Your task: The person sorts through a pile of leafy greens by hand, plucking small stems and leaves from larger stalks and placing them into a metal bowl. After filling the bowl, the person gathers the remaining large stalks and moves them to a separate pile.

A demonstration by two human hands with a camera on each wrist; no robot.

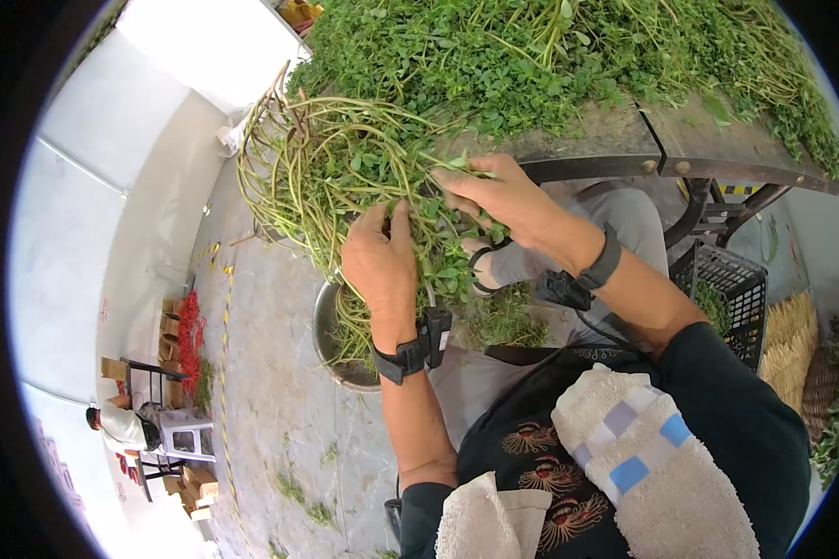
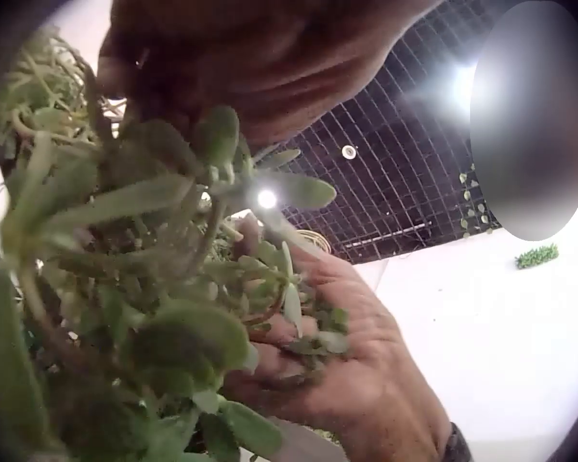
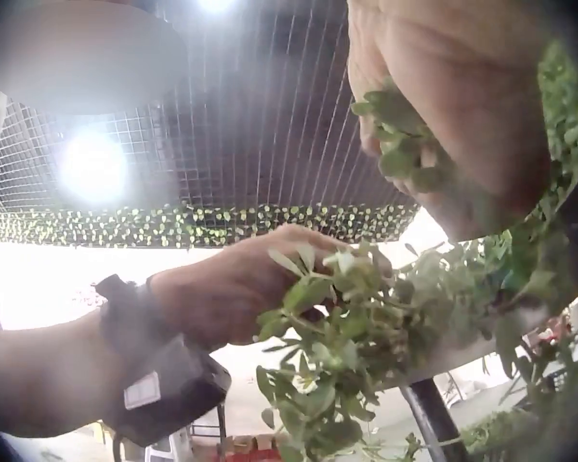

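Note:
My left hand (image 1: 379, 256) grips a large tangled bunch of purslane (image 1: 322, 177), its long pale stems looping out to the left and its fleshy leaves hanging below. Close by on the right, my right hand (image 1: 508, 200) curls its fingers round some leafy purslane sprigs at the bunch's right side. In the left wrist view, small leaves (image 2: 318, 342) lie against the right palm. The right wrist view has the left hand (image 3: 241, 279) behind hanging leaves (image 3: 337, 356), partly hidden by them.
A thick heap of greens (image 1: 531, 65) covers the wooden table (image 1: 587, 140) ahead. Below the bunch stands a metal basin (image 1: 326, 326) with stems in it. A black crate (image 1: 746, 298) is at the right. Far left, a person (image 1: 126, 424) sits near a stool (image 1: 186, 436).

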